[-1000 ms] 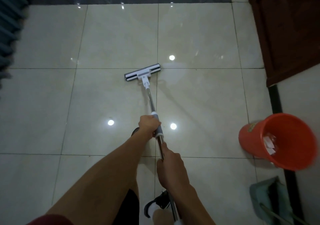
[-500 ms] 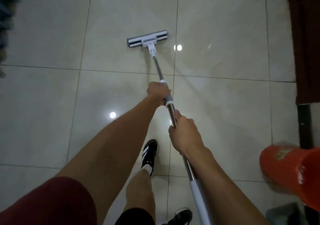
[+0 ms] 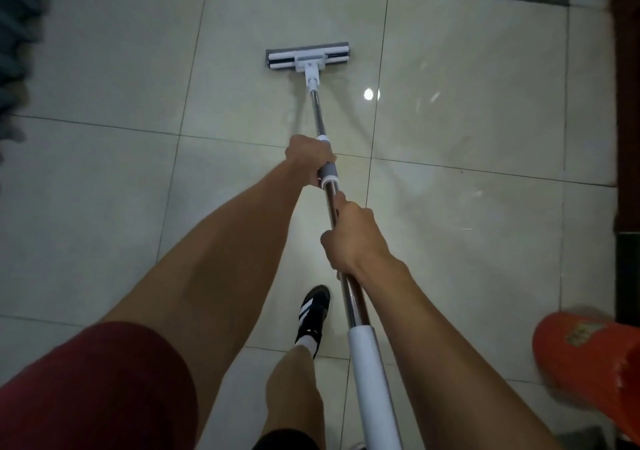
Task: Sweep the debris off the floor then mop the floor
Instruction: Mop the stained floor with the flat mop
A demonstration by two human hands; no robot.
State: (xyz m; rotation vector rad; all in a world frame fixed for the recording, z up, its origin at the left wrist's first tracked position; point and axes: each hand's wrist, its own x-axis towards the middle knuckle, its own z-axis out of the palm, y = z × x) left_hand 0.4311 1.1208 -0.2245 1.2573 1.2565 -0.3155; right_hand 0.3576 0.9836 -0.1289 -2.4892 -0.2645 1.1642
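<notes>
A flat mop with a white and grey head (image 3: 308,57) lies on the glossy beige tiled floor (image 3: 467,131) ahead of me. Its metal pole (image 3: 318,113) runs back toward me and ends in a white sleeve (image 3: 369,373). My left hand (image 3: 308,160) grips the pole at the grey collar. My right hand (image 3: 353,238) grips the bare metal part just behind it. Faint wet streaks show on the tiles right of the pole.
An orange bucket (image 3: 588,359) stands at the lower right, partly cut off. A dark wooden door (image 3: 628,103) lines the right edge, a dark strip of floor the far side. Something dark and ribbed (image 3: 17,34) is at the left. My black shoe (image 3: 311,314) is forward under the pole.
The mop head has been pushed forward and away from me across the tiles. I have stepped forward with one foot, and the bucket has slid toward the lower right of the view.
</notes>
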